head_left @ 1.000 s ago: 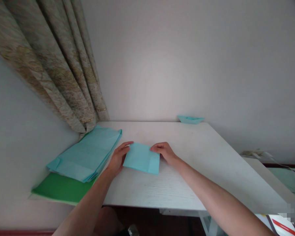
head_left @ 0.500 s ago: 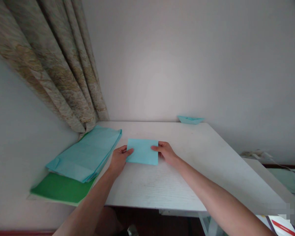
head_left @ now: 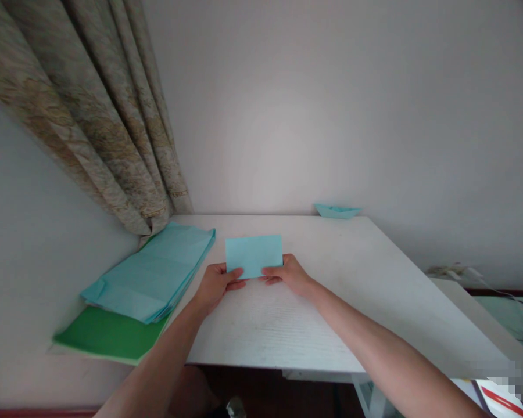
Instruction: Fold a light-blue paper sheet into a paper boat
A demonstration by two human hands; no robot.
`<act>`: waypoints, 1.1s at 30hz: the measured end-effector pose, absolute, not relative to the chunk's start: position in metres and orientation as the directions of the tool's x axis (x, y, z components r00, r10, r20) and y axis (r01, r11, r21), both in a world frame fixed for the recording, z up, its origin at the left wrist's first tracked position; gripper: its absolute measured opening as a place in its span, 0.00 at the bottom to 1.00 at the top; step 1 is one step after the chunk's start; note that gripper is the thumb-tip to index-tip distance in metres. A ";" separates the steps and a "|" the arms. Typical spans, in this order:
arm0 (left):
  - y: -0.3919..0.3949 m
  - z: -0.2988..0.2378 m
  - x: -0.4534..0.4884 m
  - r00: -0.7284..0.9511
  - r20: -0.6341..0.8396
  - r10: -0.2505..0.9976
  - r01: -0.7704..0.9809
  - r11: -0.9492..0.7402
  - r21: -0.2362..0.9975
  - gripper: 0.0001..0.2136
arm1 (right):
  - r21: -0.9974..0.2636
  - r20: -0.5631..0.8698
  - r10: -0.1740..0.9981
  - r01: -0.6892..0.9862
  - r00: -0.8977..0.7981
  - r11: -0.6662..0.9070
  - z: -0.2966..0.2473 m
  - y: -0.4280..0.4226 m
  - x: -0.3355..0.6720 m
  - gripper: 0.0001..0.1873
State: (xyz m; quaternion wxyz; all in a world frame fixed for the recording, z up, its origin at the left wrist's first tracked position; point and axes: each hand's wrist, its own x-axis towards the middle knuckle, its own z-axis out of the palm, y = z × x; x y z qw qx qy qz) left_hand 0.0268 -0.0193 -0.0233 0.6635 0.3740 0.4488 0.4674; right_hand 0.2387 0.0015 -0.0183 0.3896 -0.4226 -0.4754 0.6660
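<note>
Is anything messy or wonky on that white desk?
A little: the pile of blue paper at the left looks untidy. Its edges don't line up, its left corner looks creased, and green paper sticks out underneath. The small blue sheet held by the left hand and right hand looks neat.

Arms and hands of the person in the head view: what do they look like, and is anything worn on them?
The left hand and right hand are ungloved. The left forearm and right forearm are bare, with no sleeve, watch, bracelet or cable showing.
</note>
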 end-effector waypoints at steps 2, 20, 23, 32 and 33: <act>-0.019 -0.022 0.027 0.149 -0.258 0.955 -0.279 0.291 0.915 0.10 | -0.961 -0.206 0.925 -0.112 -0.318 -0.253 -0.018 0.001 0.238 0.19; -0.018 -0.012 0.025 -0.210 -0.022 0.977 -0.363 -0.057 0.930 0.17 | -0.957 -0.225 0.840 -0.047 -0.494 -0.285 -0.014 -0.003 0.238 0.17; -0.022 -0.014 0.036 -0.255 -0.009 0.967 -0.310 -0.073 0.948 0.18 | -0.964 -0.228 0.793 0.018 -0.566 -0.264 -0.017 -0.008 0.235 0.19; -0.028 -0.013 0.038 -0.450 0.256 0.856 0.248 -0.156 0.956 0.10 | -0.960 -0.238 0.805 0.004 -0.544 -0.280 -0.017 -0.007 0.236 0.19; -0.029 -0.012 0.040 -0.452 0.259 0.853 0.268 -0.148 0.952 0.10 | -0.960 -0.242 0.800 0.016 -0.548 -0.279 -0.016 -0.008 0.236 0.19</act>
